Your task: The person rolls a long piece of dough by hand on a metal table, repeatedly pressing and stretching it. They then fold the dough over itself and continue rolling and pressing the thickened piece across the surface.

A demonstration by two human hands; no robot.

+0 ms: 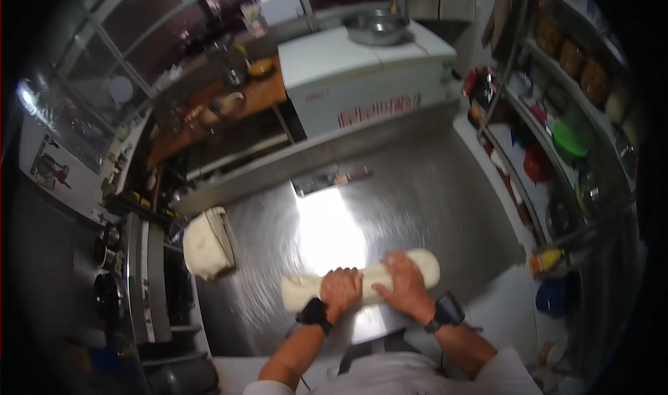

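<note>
A thick roll of pale dough [300, 294] lies across the steel table near its front edge. My left hand [341, 288] presses on the roll left of its middle, its fingers curled over the top. To the right, my right hand [405, 287] rests on the same roll with its thumb spread from the fingers. Both wrists carry dark bands. Another folded piece of dough [207, 245] sits at the table's left edge. A flat-bladed scraper with a wooden handle [353, 176] lies toward the back of the table.
Behind the steel table [417, 179] stands a white chest freezer [369, 71] with a metal bowl [376, 27] on top. Shelves with bowls and jars, including a green bowl [569, 141], line the right side. A wooden counter [261, 96] is at the back left.
</note>
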